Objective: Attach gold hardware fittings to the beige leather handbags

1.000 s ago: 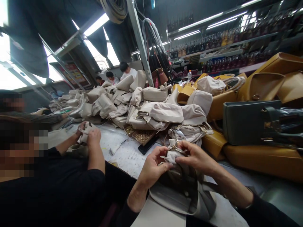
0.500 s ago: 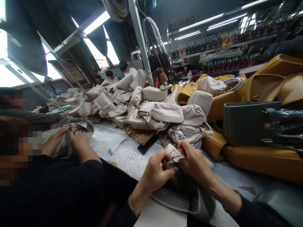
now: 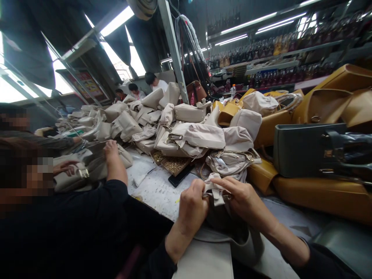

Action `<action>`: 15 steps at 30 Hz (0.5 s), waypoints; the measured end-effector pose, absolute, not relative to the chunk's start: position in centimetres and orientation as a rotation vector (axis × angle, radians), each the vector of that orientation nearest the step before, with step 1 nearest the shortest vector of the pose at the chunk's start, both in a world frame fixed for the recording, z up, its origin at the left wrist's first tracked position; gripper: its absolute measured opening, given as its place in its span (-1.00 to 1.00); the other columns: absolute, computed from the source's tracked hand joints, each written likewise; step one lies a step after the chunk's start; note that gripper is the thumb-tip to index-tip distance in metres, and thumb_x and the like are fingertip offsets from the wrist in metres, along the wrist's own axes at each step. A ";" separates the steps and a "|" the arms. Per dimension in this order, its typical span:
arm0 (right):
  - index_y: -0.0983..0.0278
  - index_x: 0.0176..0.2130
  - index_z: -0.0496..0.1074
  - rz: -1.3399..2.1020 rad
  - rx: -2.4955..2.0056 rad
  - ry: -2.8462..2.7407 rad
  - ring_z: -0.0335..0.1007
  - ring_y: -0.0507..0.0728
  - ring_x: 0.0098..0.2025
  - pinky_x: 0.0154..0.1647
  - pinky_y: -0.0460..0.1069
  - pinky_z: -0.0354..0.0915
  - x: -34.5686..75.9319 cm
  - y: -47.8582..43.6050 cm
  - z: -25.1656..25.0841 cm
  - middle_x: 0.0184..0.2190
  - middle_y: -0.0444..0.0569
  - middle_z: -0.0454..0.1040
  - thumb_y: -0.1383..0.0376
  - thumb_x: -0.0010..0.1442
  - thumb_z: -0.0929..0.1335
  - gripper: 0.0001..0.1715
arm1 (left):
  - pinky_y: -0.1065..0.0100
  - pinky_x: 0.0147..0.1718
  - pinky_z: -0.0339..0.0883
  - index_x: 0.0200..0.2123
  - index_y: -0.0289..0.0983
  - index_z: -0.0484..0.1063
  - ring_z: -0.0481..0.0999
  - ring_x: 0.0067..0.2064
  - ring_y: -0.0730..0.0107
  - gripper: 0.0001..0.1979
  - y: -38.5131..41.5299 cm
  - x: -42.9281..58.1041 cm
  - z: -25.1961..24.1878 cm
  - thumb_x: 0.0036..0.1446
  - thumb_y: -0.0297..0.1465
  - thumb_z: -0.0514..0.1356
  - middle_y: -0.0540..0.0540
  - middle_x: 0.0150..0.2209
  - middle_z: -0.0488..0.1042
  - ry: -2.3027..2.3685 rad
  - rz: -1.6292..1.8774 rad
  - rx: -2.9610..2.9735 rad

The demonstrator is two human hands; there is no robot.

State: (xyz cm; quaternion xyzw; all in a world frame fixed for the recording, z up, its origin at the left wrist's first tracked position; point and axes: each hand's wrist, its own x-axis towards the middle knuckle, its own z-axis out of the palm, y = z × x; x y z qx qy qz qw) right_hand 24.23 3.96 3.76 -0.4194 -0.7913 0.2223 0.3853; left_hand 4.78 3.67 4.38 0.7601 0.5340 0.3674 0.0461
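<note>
At the near edge of the desk (image 3: 157,190), a beige bag (image 3: 232,240) lay in front of the person, its dark mouth turned upward between both hands. A crumpled beige strap tab (image 3: 213,190) stood up from the rim of that mouth. The left hand (image 3: 192,207) was curled into a fist, its grip pressed together on the tab from the left. The right hand (image 3: 244,199) came in from the other side, fingers (image 3: 225,182) extended along the top of the tab and thumb under it, pinching the same fold. The step in hand appeared to be fitting or adjusting this tab at the bag's opening. The next move would call for a steady hold with the left hand while the right fingers worked the fold; both grips needed to remain close to the rim.

Behind the bag, a tray of small gold hardware (image 3: 174,164) and a dark flat object (image 3: 179,177) rested on the desk, just in front of a pile of beige bags (image 3: 197,135). Mustard bags (image 3: 319,108) and a grey bag (image 3: 305,149) were stacked to the right. A co-worker's hand (image 3: 112,149) rested on another beige bag (image 3: 95,166) at the left.

Any metal fitting on the tab was covered by the fingers and could not be confirmed. The bag's interior was in shadow. Its lower part was cut off by the frame edge and by the forearms.
</note>
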 end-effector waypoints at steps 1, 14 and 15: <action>0.11 0.15 0.48 0.607 -1.054 -2.004 0.55 0.13 -0.13 -0.13 -0.05 0.37 24.5 4.2 3.7 -0.09 -0.03 0.57 0.59 0.15 0.22 -0.30 | 0.36 -0.41 0.10 -0.42 -0.19 0.19 0.25 -0.43 0.39 -0.75 3.7 4.6 4.7 0.06 -0.68 0.09 0.06 -0.47 0.22 1.587 1.062 2.270; 0.25 -0.28 0.61 0.980 -0.911 -2.017 0.38 0.07 -0.34 -0.29 -0.07 0.21 24.4 5.5 4.3 -0.41 -0.11 0.44 0.16 0.42 0.34 -0.67 | 0.31 -0.10 0.42 -0.08 -0.29 0.63 0.55 -0.10 0.24 -0.80 4.3 3.6 7.6 0.26 -0.36 0.30 -0.19 -0.16 0.58 0.950 1.102 1.924; 0.24 -0.27 0.62 0.984 -0.899 -2.018 0.37 0.07 -0.34 -0.30 -0.07 0.20 24.4 5.5 4.2 -0.40 -0.11 0.43 0.15 0.43 0.33 -0.66 | 0.29 -0.07 0.42 -0.12 -0.29 0.65 0.56 -0.10 0.24 -0.82 4.4 3.6 7.5 0.28 -0.37 0.29 -0.20 -0.18 0.60 0.956 1.100 1.917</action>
